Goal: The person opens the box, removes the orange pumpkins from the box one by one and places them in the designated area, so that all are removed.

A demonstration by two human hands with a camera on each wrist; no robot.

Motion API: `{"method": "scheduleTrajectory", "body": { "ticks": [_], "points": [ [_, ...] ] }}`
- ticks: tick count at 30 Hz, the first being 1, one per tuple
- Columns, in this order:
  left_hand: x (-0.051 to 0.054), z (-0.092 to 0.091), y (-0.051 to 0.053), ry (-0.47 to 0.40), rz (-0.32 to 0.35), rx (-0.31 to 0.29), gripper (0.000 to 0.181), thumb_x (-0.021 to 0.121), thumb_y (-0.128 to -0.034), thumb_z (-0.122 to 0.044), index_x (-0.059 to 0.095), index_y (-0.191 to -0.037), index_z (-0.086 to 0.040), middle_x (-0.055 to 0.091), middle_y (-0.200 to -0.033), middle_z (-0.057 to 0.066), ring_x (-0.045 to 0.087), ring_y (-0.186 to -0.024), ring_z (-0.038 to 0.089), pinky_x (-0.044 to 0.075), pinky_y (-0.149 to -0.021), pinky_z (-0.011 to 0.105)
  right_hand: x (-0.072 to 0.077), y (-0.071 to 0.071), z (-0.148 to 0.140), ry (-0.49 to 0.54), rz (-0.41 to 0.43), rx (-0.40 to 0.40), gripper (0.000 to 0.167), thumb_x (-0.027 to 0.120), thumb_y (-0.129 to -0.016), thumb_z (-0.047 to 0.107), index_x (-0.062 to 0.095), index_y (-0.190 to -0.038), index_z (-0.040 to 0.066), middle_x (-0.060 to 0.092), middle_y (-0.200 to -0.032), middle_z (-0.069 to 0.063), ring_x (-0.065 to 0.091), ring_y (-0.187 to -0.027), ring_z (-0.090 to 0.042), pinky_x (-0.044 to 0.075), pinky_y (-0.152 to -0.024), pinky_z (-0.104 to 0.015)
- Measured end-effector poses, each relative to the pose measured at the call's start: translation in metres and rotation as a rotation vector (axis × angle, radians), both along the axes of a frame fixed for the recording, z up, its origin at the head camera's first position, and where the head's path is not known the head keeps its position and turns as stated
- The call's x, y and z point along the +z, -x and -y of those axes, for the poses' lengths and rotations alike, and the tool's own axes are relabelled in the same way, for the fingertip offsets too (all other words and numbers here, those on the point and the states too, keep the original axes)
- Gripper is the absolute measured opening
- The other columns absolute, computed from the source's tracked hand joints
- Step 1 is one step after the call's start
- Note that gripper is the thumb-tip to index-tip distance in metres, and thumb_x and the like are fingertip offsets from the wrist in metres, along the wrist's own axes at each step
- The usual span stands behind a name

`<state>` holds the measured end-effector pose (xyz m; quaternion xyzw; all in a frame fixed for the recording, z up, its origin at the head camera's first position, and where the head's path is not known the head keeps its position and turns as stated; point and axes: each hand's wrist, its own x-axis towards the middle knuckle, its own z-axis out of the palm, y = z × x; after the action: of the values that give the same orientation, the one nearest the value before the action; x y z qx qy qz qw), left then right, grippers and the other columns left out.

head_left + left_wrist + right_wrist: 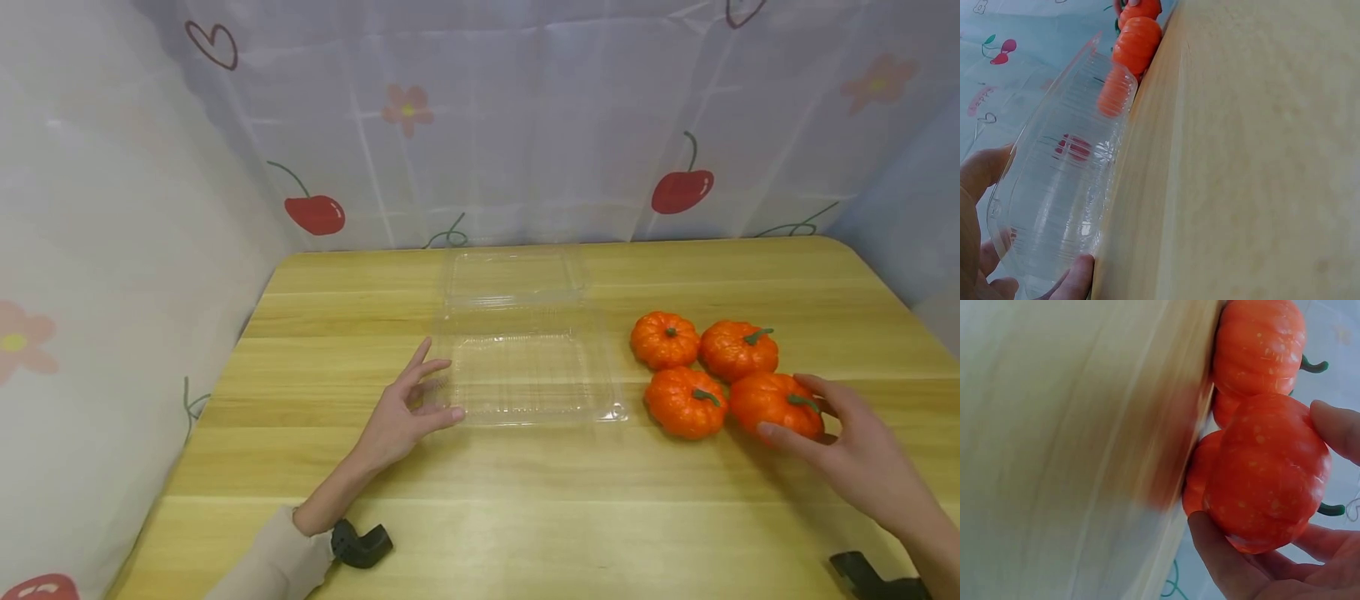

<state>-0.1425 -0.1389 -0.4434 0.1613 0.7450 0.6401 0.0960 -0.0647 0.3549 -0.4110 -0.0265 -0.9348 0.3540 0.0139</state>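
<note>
My right hand (pixel 862 450) holds a small orange pumpkin (pixel 772 404) with a green stem, thumb on its near side and fingers on the far side. In the right wrist view this pumpkin (pixel 1266 475) hides part of another behind it. Three similar pumpkins lie close by: one to its left (pixel 686 403) and two farther back, left (pixel 665 340) and right (pixel 738 350). My left hand (pixel 397 421) rests at the left end of a clear plastic clamshell box (pixel 525 417), fingers spread along the side and thumb at its front corner. Its lid (pixel 517 275) lies folded back.
All of this stands on a wooden table (pixel 525 517). Behind it hangs a pale curtain (pixel 525 125) printed with cherries and flowers, and another covers the left side. A dark camera mount (pixel 360 543) sits at the left wrist.
</note>
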Motion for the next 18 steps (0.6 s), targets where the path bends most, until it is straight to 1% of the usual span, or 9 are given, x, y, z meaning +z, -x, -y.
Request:
{"method": "scheduleTrajectory", "body": {
  "ticks": [4,7,9,10,12,13,14,16,18],
  "points": [
    [-0.0006,0.0004,-0.0001,-0.006,0.001,0.0,0.071,0.08,-0.0838,-0.012,0.046,-0.144,-0.002,0.005,-0.165,-0.001,0.041,-0.136,0.035,0.052,-0.093,0.03,-0.0045,0.0004,-0.0009,-0.002,-0.02,0.026,0.084,0.078,-0.087,0.021,0.029,-0.144,-0.017,0.036,-0.135,-0.043,0.036,-0.114,-0.055,0.032,-0.064,0.0],
    [-0.0012,0.0004,-0.0004,-0.008,0.005,0.003,0.071,0.08,-0.0836,-0.012,0.046,-0.144,-0.002,0.006,-0.165,-0.001,0.041,-0.136,0.035,0.052,-0.093,0.029,-0.0078,0.0014,-0.001,-0.015,-0.042,0.045,0.086,0.08,-0.084,0.017,0.028,-0.143,-0.019,0.038,-0.131,-0.044,0.039,-0.111,-0.056,0.032,-0.064,-0.004],
    [-0.0017,0.0004,-0.0003,-0.012,0.006,0.002,0.07,0.08,-0.0837,-0.012,0.046,-0.144,-0.002,0.005,-0.165,-0.002,0.041,-0.136,0.035,0.052,-0.093,0.029,-0.009,0.0027,-0.0007,-0.03,-0.041,0.051,0.089,0.081,-0.084,0.017,0.026,-0.143,-0.02,0.038,-0.131,-0.044,0.039,-0.112,-0.058,0.043,-0.075,-0.017],
    [-0.0018,0.0003,-0.0002,-0.014,0.007,0.002,0.07,0.08,-0.0837,-0.012,0.046,-0.144,-0.002,0.005,-0.165,-0.002,0.041,-0.136,0.035,0.052,-0.093,0.03,-0.0093,0.0034,-0.0006,-0.04,-0.038,0.053,0.089,0.08,-0.084,0.018,0.025,-0.143,-0.02,0.038,-0.131,-0.045,0.039,-0.113,-0.058,0.047,-0.08,-0.028],
    [-0.0017,0.0,-0.0002,-0.013,0.01,0.001,0.07,0.08,-0.0839,-0.012,0.046,-0.144,-0.002,0.005,-0.165,-0.002,0.042,-0.136,0.034,0.052,-0.093,0.03,-0.0095,0.005,-0.0006,-0.049,-0.026,0.063,0.088,0.08,-0.085,0.018,0.025,-0.142,-0.021,0.036,-0.132,-0.046,0.037,-0.115,-0.06,0.045,-0.086,-0.051],
    [-0.002,0.0001,-0.0001,-0.015,0.011,0.0,0.07,0.08,-0.0838,-0.012,0.046,-0.144,-0.002,0.005,-0.165,-0.002,0.041,-0.136,0.035,0.052,-0.093,0.03,-0.0094,0.0058,-0.0006,-0.051,-0.017,0.068,0.088,0.079,-0.085,0.019,0.024,-0.142,-0.021,0.035,-0.133,-0.046,0.036,-0.116,-0.061,0.042,-0.084,-0.062],
    [-0.0022,0.0001,0.0001,-0.018,0.01,-0.001,0.07,0.08,-0.084,-0.012,0.046,-0.144,-0.002,0.005,-0.165,-0.002,0.041,-0.136,0.035,0.052,-0.093,0.03,-0.0092,0.0066,-0.0007,-0.05,-0.008,0.074,0.088,0.079,-0.086,0.019,0.024,-0.142,-0.021,0.034,-0.134,-0.047,0.034,-0.117,-0.061,0.037,-0.082,-0.071],
    [-0.002,0.0,0.0002,-0.019,0.012,-0.001,0.07,0.08,-0.0839,-0.012,0.046,-0.144,-0.002,0.005,-0.165,-0.002,0.041,-0.136,0.035,0.052,-0.093,0.03,-0.0092,0.0078,-0.0012,-0.048,0.008,0.085,0.087,0.078,-0.087,0.02,0.024,-0.142,-0.022,0.032,-0.134,-0.048,0.032,-0.118,-0.063,0.035,-0.083,-0.074],
    [-0.002,0.0,0.0004,-0.023,0.011,-0.001,0.07,0.08,-0.0839,-0.012,0.046,-0.144,-0.002,0.005,-0.165,-0.001,0.041,-0.136,0.035,0.052,-0.093,0.03,-0.0093,0.0087,-0.0015,-0.054,0.014,0.093,0.086,0.077,-0.087,0.02,0.025,-0.141,-0.023,0.032,-0.134,-0.048,0.032,-0.117,-0.063,0.035,-0.083,-0.074]
  ]
}}
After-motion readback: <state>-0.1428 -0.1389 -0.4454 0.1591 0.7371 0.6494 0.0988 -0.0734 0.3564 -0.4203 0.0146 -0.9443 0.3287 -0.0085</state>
